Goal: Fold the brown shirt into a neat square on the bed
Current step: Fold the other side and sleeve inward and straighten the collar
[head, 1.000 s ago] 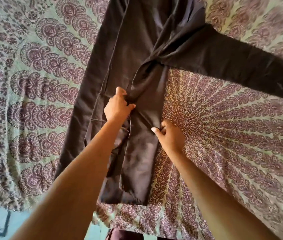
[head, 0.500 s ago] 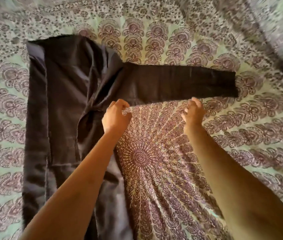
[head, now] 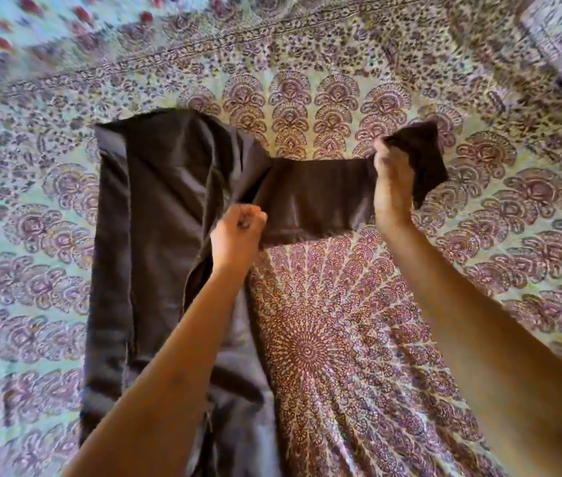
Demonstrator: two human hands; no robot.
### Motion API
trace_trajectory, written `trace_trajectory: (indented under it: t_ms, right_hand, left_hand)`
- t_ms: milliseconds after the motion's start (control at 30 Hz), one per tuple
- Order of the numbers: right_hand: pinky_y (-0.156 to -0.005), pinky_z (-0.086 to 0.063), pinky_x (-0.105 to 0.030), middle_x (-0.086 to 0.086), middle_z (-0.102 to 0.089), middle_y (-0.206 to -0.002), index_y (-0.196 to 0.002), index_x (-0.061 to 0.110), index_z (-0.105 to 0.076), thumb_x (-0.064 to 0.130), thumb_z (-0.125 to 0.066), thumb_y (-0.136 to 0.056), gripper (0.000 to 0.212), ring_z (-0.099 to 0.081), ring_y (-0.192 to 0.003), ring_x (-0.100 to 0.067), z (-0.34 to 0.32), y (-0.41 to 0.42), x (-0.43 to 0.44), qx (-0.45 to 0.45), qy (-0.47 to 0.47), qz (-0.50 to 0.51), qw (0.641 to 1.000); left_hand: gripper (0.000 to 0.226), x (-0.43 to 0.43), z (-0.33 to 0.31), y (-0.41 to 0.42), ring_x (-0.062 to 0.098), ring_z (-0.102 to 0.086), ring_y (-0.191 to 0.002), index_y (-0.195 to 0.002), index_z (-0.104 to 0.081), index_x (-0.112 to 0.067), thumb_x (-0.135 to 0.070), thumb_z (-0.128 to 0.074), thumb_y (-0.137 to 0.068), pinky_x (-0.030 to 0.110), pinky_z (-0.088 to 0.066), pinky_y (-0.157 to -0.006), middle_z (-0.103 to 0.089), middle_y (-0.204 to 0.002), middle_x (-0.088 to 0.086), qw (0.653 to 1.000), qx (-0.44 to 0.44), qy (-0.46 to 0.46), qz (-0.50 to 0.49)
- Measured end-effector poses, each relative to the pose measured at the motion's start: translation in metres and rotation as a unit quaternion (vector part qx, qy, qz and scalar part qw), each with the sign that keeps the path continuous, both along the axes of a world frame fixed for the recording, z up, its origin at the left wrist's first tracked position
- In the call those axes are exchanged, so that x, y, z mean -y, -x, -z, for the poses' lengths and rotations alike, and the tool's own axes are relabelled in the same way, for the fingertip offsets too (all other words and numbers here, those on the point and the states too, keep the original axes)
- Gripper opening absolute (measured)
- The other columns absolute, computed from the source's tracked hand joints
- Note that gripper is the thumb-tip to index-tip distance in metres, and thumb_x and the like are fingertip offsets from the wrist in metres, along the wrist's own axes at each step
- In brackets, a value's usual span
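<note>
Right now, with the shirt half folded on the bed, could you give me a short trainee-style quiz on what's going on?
1. True or false: the sleeve of the brown shirt lies folded flat across the shirt's body.
2. What does the right hand grip? A a button; B the sleeve's far end; C a hanger.
3. Which hand grips the fabric where the sleeve joins the body?
Key: 1 false, the sleeve stretches out to the right; 2 B; 3 the left hand.
</note>
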State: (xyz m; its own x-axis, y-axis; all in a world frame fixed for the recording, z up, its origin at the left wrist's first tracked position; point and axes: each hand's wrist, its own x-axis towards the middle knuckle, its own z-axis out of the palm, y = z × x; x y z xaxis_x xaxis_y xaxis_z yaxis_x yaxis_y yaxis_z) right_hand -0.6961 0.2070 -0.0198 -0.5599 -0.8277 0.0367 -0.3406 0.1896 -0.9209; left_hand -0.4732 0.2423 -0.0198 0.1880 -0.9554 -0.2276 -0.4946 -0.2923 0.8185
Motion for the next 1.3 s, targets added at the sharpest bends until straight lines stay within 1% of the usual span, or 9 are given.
trace_trajectory:
  t_ms: [100, 200, 333, 433, 567, 700, 900, 1067, 1300]
  right_hand:
    - [-0.091, -0.040, -0.051, -0.011, -0.065, -0.110, -0.111, 0.012, -0.068, 0.037, -0.038, -0.088, 0.045, -0.056, -0.101, -0.035, -0.025, -0.086, 0.013, -0.229, 0.135, -0.276, 0.924]
    - [-0.100, -0.031, -0.058, -0.007, -0.063, -0.118, -0.116, 0.013, -0.065, 0.034, -0.040, -0.088, 0.043, -0.052, -0.113, -0.033, -0.050, -0.187, 0.013, -0.311, 0.196, -0.459, 0.809]
    - [-0.110, -0.007, -0.049, 0.000, -0.047, -0.141, -0.126, 0.012, -0.057, 0.030, -0.040, -0.089, 0.045, -0.035, -0.134, -0.023, -0.059, -0.278, 0.002, -0.335, 0.150, -0.582, 0.725]
    - [-0.111, -0.008, -0.041, -0.003, -0.044, -0.143, -0.127, 0.011, -0.056, 0.026, -0.046, -0.086, 0.045, -0.034, -0.135, -0.023, -0.054, -0.309, -0.006, -0.301, 0.149, -0.584, 0.739]
    - [-0.100, -0.035, -0.046, -0.014, -0.053, -0.131, -0.110, 0.010, -0.066, 0.014, -0.056, -0.077, 0.035, -0.053, -0.117, -0.032, -0.018, -0.299, -0.008, -0.307, 0.115, -0.465, 0.822]
    - [-0.106, -0.031, -0.045, -0.019, -0.033, -0.145, -0.139, 0.007, -0.037, 0.015, -0.053, -0.086, 0.055, -0.037, -0.130, -0.035, 0.021, -0.272, 0.000, -0.354, -0.084, -0.369, 0.855]
    - [-0.108, -0.027, -0.036, -0.023, -0.034, -0.142, -0.138, -0.003, -0.032, 0.001, -0.048, -0.088, 0.053, -0.033, -0.132, -0.035, 0.048, -0.249, -0.001, -0.218, -0.121, -0.312, 0.917]
    - [-0.101, -0.039, -0.043, -0.019, -0.040, -0.137, -0.139, 0.006, -0.033, 0.010, -0.054, -0.089, 0.054, -0.048, -0.120, -0.036, 0.054, -0.232, 0.012, -0.152, -0.193, -0.236, 0.940]
    - [-0.083, -0.044, -0.032, -0.011, -0.064, -0.112, -0.115, 0.008, -0.055, 0.030, -0.066, -0.083, 0.040, -0.057, -0.108, -0.030, 0.060, -0.215, 0.027, -0.145, -0.300, -0.168, 0.928]
  left_hand:
    - [0.016, 0.009, -0.034, -0.031, 0.012, -0.055, -0.065, -0.087, -0.058, -0.021, -0.032, -0.050, -0.095, 0.023, -0.045, -0.056, -0.061, -0.076, -0.002, 0.960, -0.239, 0.004, -0.146]
    - [0.044, 0.019, -0.073, -0.086, 0.014, -0.064, -0.079, -0.094, -0.066, -0.025, -0.049, -0.030, -0.097, 0.027, -0.053, -0.069, -0.068, -0.087, 0.000, 0.876, -0.451, 0.021, -0.171]
    - [0.049, 0.031, -0.084, -0.185, 0.023, -0.064, -0.098, -0.113, -0.064, -0.010, -0.050, -0.046, -0.090, 0.032, -0.056, -0.079, -0.065, -0.113, 0.012, 0.814, -0.525, 0.076, -0.237]
    - [0.031, 0.028, -0.067, -0.257, 0.016, -0.063, -0.085, -0.116, -0.049, -0.014, -0.008, -0.058, -0.087, 0.023, -0.051, -0.057, -0.063, -0.111, 0.008, 0.804, -0.413, 0.108, -0.413]
    - [0.043, 0.018, -0.059, -0.351, 0.013, -0.066, -0.097, -0.126, -0.049, -0.016, -0.020, -0.064, -0.086, 0.025, -0.055, -0.065, -0.064, -0.120, 0.003, 0.780, -0.390, 0.182, -0.453]
    - [0.041, -0.003, -0.027, -0.394, 0.011, -0.055, -0.094, -0.130, -0.047, -0.023, -0.041, -0.049, -0.093, 0.029, -0.049, -0.084, -0.057, -0.120, -0.004, 0.861, -0.267, -0.035, -0.431]
    - [0.024, 0.005, 0.038, -0.332, 0.023, -0.060, -0.081, -0.102, -0.062, -0.013, -0.016, -0.060, -0.078, 0.027, -0.050, -0.077, -0.064, -0.101, 0.012, 0.917, -0.073, -0.041, -0.391]
    - [0.028, 0.043, 0.024, -0.244, 0.028, -0.060, -0.101, -0.112, -0.065, -0.016, -0.012, -0.055, -0.087, 0.035, -0.046, -0.087, -0.067, -0.109, 0.010, 0.988, 0.123, 0.037, -0.086]
    - [0.044, 0.131, 0.032, -0.164, 0.029, -0.040, -0.129, -0.136, -0.044, -0.018, -0.023, -0.044, -0.092, 0.041, -0.030, -0.104, -0.047, -0.140, 0.007, 0.953, 0.249, 0.082, 0.151]
